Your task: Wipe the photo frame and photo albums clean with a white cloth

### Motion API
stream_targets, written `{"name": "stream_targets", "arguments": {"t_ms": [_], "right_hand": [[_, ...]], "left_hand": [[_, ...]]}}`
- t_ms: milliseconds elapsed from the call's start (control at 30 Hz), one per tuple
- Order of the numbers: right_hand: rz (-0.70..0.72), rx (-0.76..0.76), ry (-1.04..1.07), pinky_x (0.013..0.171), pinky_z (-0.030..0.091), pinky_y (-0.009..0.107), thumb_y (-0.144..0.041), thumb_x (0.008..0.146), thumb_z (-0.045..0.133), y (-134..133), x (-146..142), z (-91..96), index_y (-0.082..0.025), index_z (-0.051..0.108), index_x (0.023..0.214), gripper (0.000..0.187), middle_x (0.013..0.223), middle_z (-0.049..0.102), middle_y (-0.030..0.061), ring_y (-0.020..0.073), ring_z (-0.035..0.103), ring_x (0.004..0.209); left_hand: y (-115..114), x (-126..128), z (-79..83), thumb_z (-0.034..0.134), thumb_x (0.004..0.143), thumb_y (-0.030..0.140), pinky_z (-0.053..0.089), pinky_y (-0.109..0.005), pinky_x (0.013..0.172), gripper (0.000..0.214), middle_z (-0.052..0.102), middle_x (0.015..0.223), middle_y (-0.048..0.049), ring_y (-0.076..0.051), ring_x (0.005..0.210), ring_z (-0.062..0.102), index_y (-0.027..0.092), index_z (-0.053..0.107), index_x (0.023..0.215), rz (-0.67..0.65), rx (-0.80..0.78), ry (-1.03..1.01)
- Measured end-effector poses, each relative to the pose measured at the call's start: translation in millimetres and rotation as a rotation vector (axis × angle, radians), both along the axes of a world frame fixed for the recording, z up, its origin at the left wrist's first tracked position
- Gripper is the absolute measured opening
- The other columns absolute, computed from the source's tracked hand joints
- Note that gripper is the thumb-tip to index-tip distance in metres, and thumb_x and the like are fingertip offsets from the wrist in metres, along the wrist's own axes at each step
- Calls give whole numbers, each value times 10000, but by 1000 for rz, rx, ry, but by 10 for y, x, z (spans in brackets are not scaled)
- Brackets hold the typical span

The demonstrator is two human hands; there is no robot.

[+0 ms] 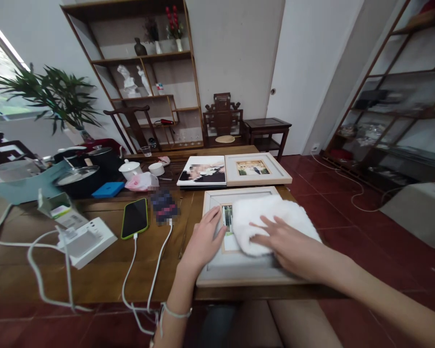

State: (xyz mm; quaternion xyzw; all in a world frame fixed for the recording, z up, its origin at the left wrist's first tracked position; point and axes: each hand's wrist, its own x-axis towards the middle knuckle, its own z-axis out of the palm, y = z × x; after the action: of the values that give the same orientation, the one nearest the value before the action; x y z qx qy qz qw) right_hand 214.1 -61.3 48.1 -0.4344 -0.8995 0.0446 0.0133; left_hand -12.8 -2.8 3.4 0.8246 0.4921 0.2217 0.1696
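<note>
A light-framed picture frame [217, 275] lies flat at the near edge of the wooden table [94, 275]. My left hand [203, 241] rests flat on its left border, fingers stretched out, steadying it. My right hand [287, 244] lies flat, fingers spread, on a fluffy white cloth [271, 212] that covers most of the frame's glass. Only a strip of the photo shows beside the cloth.
A second framed photo [257, 169] and an unframed print [203, 171] lie further back. To the left are a phone in a green case [134, 218] on a cable, a white power strip [85, 241], cups and pots. Shelves and chairs stand behind.
</note>
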Motion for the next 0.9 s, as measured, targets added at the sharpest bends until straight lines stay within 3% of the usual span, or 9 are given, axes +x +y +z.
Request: {"name": "stream_targets", "arguments": {"t_ms": [133, 267, 400, 567, 700, 800, 900], "right_hand": [[59, -137, 2, 991, 347, 555, 7, 606, 466, -515, -3, 80, -293, 533, 1241, 705, 1390, 441, 59, 346, 368, 1269], [84, -187, -18, 971, 315, 637, -39, 506, 553, -616, -109, -30, -284, 589, 1173, 712, 1427, 385, 67, 448, 314, 1267], [2, -67, 9, 1029, 278, 574, 19, 562, 477, -304, -141, -111, -265, 509, 1261, 755, 1439, 369, 59, 359, 270, 1317], [-74, 199, 32, 1062, 233, 519, 65, 624, 403, 371, 2, -180, -191, 526, 1241, 679, 1426, 386, 95, 311, 256, 1331], [-106, 259, 18, 1044, 207, 579, 75, 620, 389, 761, 24, -201, -182, 490, 1282, 718, 1452, 342, 89, 329, 179, 1352], [-106, 205, -21, 1013, 211, 628, 91, 614, 362, 783, -41, -185, -195, 505, 1273, 733, 1450, 347, 71, 357, 176, 1346], [-75, 107, -35, 985, 249, 641, 99, 593, 356, 546, -89, -128, -198, 508, 1269, 754, 1437, 366, 89, 369, 223, 1328]], "left_hand": [[-6, 4, -13, 359, 919, 325, 285, -469, 1074, 477, 356, 1455, -109, -235, 1349, 296, 170, 376, 1370, 15, -15, 7], [-13, 13, -12, 326, 927, 309, 296, -481, 1066, 459, 357, 1455, -102, -232, 1348, 297, 172, 392, 1360, 21, -21, 20], [-12, 12, -6, 334, 922, 296, 306, -462, 1065, 462, 361, 1453, -100, -223, 1344, 303, 159, 389, 1360, 11, 0, 27], [-7, 3, -4, 334, 921, 300, 329, -473, 1046, 460, 367, 1449, -110, -240, 1339, 315, 160, 398, 1355, 14, -7, 26], [3, -8, -20, 347, 920, 300, 310, -467, 1061, 446, 368, 1449, -107, -243, 1342, 312, 175, 421, 1341, 7, -5, -6], [10, -13, -31, 347, 922, 308, 295, -453, 1076, 449, 368, 1449, -106, -235, 1346, 306, 171, 418, 1344, 1, -9, -24], [11, -9, -32, 333, 929, 310, 279, -443, 1088, 450, 377, 1444, -104, -223, 1347, 307, 167, 413, 1348, -2, -18, -35]]}}
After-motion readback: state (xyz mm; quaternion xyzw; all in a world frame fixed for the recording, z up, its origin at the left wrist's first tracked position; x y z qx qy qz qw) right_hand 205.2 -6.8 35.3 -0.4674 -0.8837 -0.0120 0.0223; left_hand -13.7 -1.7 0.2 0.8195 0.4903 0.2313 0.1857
